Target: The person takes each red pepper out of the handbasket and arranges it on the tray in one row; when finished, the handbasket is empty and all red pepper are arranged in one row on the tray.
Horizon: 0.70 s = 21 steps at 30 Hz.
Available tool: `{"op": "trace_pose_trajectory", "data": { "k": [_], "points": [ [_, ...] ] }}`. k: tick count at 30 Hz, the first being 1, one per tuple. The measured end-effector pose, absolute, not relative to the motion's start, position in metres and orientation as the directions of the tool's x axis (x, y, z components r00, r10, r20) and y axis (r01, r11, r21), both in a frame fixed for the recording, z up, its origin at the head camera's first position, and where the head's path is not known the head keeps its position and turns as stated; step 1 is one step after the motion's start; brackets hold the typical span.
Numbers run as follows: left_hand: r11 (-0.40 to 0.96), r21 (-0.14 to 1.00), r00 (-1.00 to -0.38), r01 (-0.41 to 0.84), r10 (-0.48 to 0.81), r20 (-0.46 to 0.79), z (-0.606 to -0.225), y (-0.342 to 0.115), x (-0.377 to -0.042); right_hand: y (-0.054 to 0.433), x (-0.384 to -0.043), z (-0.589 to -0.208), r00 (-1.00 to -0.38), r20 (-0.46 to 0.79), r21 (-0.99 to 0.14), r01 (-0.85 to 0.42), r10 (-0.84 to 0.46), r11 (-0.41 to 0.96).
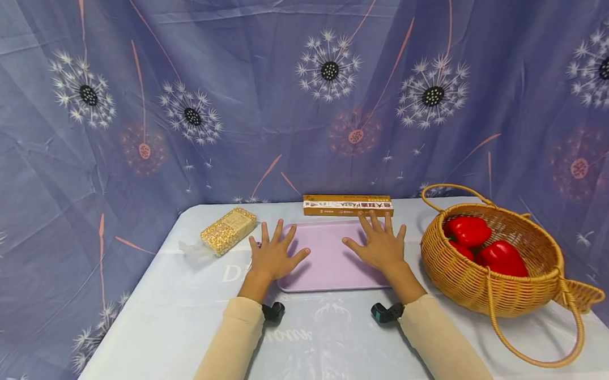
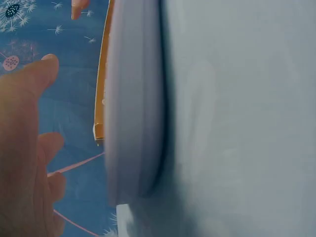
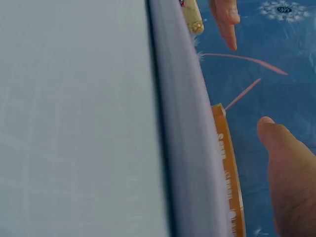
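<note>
Beige-sleeved hands (image 1: 272, 260) (image 1: 383, 248) spread above opposite ends of a lilac tray (image 1: 327, 259).

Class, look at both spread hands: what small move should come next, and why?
Perhaps the left hand and right hand should grip the lilac tray: both hold nothing, fingers spread, and in the head view they overlap its opposite ends.

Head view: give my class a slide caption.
Left hand and right hand spread over lilac tray, with corn kernels, pasta box and wicker basket of bell peppers.
</note>
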State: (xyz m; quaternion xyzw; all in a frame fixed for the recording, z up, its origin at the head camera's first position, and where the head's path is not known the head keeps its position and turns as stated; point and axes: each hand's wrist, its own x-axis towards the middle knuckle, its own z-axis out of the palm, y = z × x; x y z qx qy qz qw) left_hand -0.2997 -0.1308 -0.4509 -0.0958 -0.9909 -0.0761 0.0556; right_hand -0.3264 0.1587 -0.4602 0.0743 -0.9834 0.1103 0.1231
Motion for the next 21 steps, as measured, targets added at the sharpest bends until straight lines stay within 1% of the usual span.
{"op": "trace_pose_trajectory", "data": {
  "k": [3, 6, 9, 12, 14, 17, 19, 21],
  "points": [
    [0.961, 0.174, -0.973, 0.217, 0.198, 0.119, -0.447, -0.130, -0.298, 0.159, -0.321, -0.449, -0.953, 0.267, -0.216, -0.202, -0.141, 0.955],
    [0.928, 0.255, -0.960, 0.272, 0.244, 0.136, -0.436, -0.130, -0.293, 0.162, -0.311, -0.422, -0.934, 0.308, -0.240, -0.260, -0.180, 0.935],
    [0.852, 0.401, -0.941, 0.338, 0.309, 0.137, -0.421, -0.134, -0.287, 0.171, -0.293, -0.381, -0.889, 0.379, -0.237, -0.361, -0.257, 0.902],
    [0.746, 0.541, -0.915, 0.387, 0.385, 0.123, -0.413, -0.146, -0.281, 0.189, -0.272, -0.337, -0.830, 0.405, -0.226, -0.496, -0.383, 0.838],
    [0.678, 0.612, -0.894, 0.407, 0.433, 0.114, -0.413, -0.157, -0.278, 0.206, -0.260, -0.312, -0.798, 0.384, -0.258, -0.576, -0.465, 0.776],
    [0.634, 0.651, -0.874, 0.417, 0.475, 0.098, -0.424, -0.174, -0.278, 0.237, -0.250, -0.288, -0.760, 0.348, -0.331, -0.648, -0.549, 0.686],
    [0.625, 0.668, -0.874, 0.403, 0.479, 0.079, -0.433, -0.184, -0.278, 0.262, -0.250, -0.281, -0.764, 0.315, -0.400, -0.645, -0.563, 0.651],
    [0.622, 0.677, -0.874, 0.393, 0.481, 0.065, -0.442, -0.191, -0.279, 0.288, -0.254, -0.279, -0.791, 0.253, -0.466, -0.605, -0.558, 0.646]
  ]
}}
